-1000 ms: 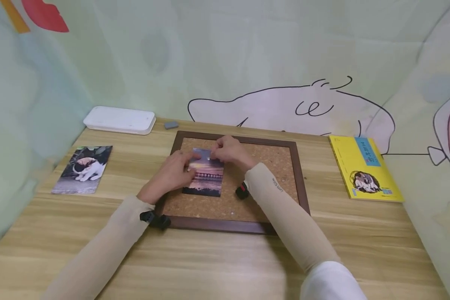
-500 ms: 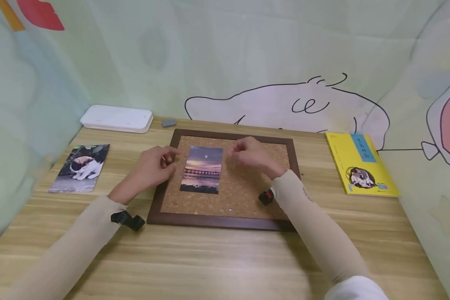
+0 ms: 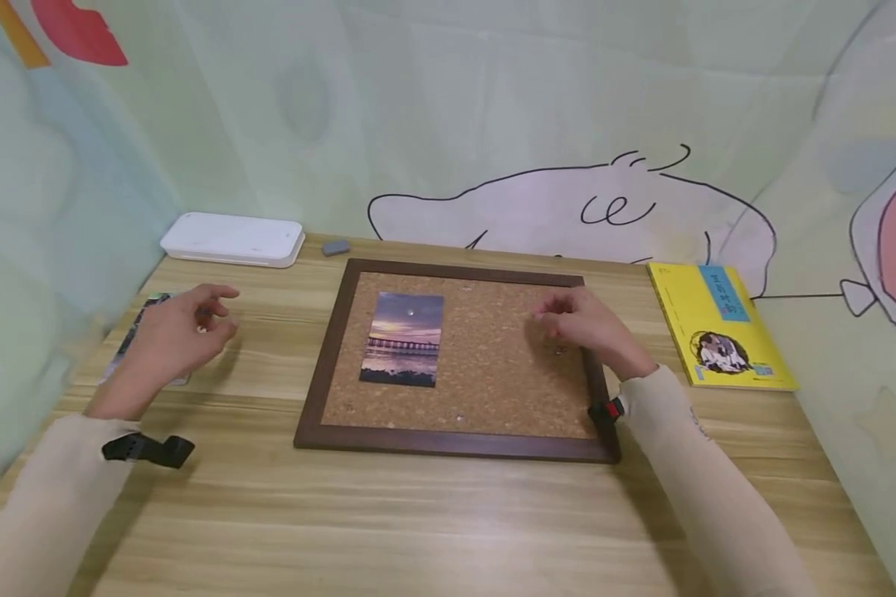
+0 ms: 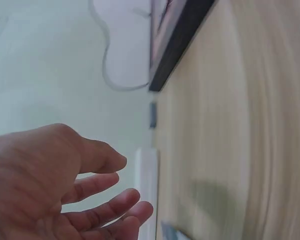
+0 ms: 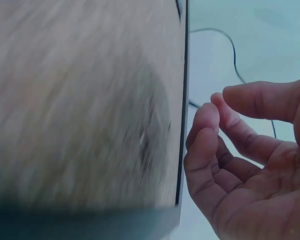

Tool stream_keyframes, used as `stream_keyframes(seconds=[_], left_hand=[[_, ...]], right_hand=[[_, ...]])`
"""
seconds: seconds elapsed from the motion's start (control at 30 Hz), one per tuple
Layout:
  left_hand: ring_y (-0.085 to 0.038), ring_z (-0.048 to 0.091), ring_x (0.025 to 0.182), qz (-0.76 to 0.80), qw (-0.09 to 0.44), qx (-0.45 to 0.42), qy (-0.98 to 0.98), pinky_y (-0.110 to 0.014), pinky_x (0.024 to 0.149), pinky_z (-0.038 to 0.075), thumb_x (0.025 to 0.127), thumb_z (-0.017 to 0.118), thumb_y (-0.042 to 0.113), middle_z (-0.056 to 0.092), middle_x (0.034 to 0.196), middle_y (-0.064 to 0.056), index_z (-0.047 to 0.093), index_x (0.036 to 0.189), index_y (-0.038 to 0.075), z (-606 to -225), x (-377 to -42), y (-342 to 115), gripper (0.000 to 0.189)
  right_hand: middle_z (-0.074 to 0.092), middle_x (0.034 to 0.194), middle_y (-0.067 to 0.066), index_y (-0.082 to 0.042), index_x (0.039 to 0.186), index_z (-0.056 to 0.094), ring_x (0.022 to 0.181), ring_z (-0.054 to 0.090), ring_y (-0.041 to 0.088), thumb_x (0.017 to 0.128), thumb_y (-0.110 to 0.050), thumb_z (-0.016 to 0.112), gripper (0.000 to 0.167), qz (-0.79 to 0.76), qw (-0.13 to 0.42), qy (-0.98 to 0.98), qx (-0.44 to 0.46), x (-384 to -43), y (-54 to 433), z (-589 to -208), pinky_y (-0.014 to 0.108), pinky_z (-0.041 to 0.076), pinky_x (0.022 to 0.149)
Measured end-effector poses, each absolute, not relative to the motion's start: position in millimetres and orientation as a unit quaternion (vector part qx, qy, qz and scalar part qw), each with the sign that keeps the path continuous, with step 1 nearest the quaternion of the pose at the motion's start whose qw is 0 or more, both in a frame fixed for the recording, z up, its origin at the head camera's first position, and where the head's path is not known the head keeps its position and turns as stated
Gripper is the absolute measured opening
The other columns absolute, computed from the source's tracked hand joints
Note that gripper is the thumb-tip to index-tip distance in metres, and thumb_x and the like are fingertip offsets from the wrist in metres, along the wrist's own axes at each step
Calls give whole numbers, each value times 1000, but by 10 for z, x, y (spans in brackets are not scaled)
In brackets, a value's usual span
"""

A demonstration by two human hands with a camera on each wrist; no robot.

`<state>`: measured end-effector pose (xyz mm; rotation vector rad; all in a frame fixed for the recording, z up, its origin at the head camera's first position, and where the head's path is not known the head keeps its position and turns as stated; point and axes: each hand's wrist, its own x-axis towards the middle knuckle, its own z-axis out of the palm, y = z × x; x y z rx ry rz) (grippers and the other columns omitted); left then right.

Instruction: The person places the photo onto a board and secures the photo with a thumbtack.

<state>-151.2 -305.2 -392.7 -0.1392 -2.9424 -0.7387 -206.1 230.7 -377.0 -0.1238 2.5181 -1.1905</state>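
A sunset pier photo (image 3: pixel 401 352) lies on the framed cork board (image 3: pixel 485 390), with a small shiny pin (image 3: pixel 411 313) near its top. My left hand (image 3: pixel 172 342) hovers over the cat photo (image 3: pixel 123 352) at the left and hides most of it. In the left wrist view the thumb and fingers (image 4: pixel 120 202) are loosely bent and apart, holding nothing. Above the board's right part is my right hand (image 3: pixel 593 327), its fingers loosely curled with nothing visible between them. Just below its fingertips, a small shiny pin (image 3: pixel 560 351) sits on the cork.
Against the back wall stand a white case (image 3: pixel 233 239) and a grey eraser-like block (image 3: pixel 335 247). A yellow book (image 3: pixel 724 332) lies right of the board. Another small pin (image 3: pixel 459 417) sits near the board's lower edge.
Both hands have left the pier photo, uncovering the pin in it. My left hand has moved left over the cat photo; my right hand has moved right across the board.
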Motion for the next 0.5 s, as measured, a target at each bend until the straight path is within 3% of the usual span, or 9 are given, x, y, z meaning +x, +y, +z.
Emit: stream_keyframes(seconds=[0.13, 0.2, 0.33, 0.4, 0.5], left_hand=[[10, 58, 80, -256, 64, -24, -964, -18, 64, 43, 102, 67, 20, 72, 115, -27, 60, 143, 1, -3918, -1470, -3242, 46], [20, 45, 79, -256, 65, -10, -964, -15, 62, 42, 102, 68, 21, 72, 116, -28, 61, 142, 2, -3915, -1455, -3307, 46], [2, 58, 82, -247, 62, 5, -967, -14, 61, 41, 101, 69, 22, 71, 116, -30, 60, 141, 0, -3928, -1439, -3409, 46], [-16, 67, 87, -244, 57, 9, -968, -16, 61, 42, 101, 68, 22, 70, 115, -30, 60, 141, -1, -3945, -1429, -3455, 47], [-40, 68, 97, -234, 49, 16, -971, -21, 62, 42, 102, 67, 23, 69, 114, -31, 58, 143, -2, -3968, -1414, -3530, 49]], right_hand=[[64, 93, 6, 2, 121, 69, 84, 59, 20, 107, -14, 60, 23, -419, 166, 892, -35, -2014, 2492, -3762, 29, 50, 76], [63, 93, 6, 3, 122, 69, 85, 58, 20, 108, -16, 61, 25, -417, 163, 894, -30, -1996, 2570, -3757, 29, 51, 76], [64, 97, 6, 2, 125, 68, 86, 58, 18, 108, -19, 60, 28, -407, 155, 900, -17, -1967, 2735, -3763, 27, 51, 74], [63, 98, 5, 2, 126, 67, 87, 59, 18, 109, -21, 60, 29, -403, 155, 902, -9, -1955, 2817, -3771, 26, 52, 76], [64, 95, 4, 2, 126, 67, 90, 59, 20, 109, -21, 59, 30, -402, 154, 903, 0, -1945, 2935, -3792, 26, 53, 80]])
